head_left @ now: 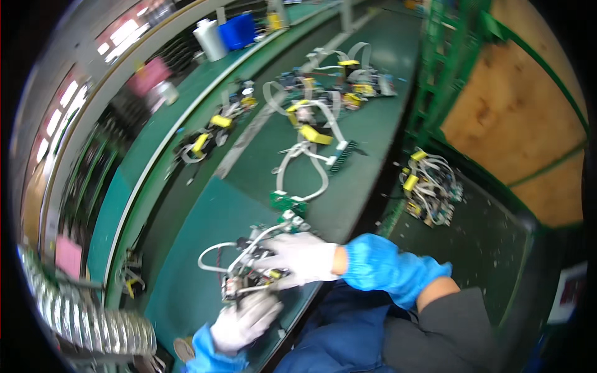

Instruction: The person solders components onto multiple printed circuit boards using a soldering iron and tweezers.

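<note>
A circuit board with white cables [231, 287] lies at the near end of the green bench, between my two hands. My left hand [247, 318], in a white glove with a blue sleeve cover, is closed on its near edge. From the right, my right hand [301, 256], also gloved in white, lays its fingers over the board and grips its side. Blur and the gloves hide the fingertips. Just beyond my right hand sits a small green circuit board [287, 202], joined to a looped white cable [283, 171].
Farther up the bench [367, 149] lies a heap of circuit boards [348, 87] with yellow parts. Another cluster [211, 133] sits to the left. More boards [432, 186] fill part of a dark bin [485, 261] at right. A silver flexible duct [93, 317] stands at lower left.
</note>
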The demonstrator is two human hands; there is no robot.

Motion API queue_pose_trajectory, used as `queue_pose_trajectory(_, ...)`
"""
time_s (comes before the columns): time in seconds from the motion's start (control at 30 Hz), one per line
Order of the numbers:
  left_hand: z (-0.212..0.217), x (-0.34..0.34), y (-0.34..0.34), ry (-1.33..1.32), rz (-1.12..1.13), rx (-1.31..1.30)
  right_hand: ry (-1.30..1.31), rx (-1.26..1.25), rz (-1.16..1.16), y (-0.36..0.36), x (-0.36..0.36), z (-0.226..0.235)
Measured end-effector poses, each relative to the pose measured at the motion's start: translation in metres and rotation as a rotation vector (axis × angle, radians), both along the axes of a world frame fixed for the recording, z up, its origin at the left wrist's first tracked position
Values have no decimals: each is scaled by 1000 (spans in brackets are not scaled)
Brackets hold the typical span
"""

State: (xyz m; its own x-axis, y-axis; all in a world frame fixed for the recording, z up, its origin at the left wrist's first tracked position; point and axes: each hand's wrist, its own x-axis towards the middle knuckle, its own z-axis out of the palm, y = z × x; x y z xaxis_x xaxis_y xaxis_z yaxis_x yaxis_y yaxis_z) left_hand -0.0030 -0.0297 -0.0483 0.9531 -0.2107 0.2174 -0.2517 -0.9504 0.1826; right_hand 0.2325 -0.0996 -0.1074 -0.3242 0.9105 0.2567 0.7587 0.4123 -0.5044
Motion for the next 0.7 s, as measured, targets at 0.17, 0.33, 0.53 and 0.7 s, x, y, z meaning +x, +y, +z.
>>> queue_pose_trajectory(0.17, -51, -29, -11, -391, 654, 309, -311, 93, -188, 24, -38, -14)
queue_pose_trajectory(0.33, -70, 1, 17, -456, 963, -155, -222, -83, 1, 39, -29, 0)
queue_pose_trajectory(0.53, -10, 27, -6, -299, 733, 89, 1, -98, -140, -17, -13, 20)
queue_pose_trajectory(0.7, 36, 95, -64, -216, 192, 116, 47, 143, -472, -152, 20, 18)
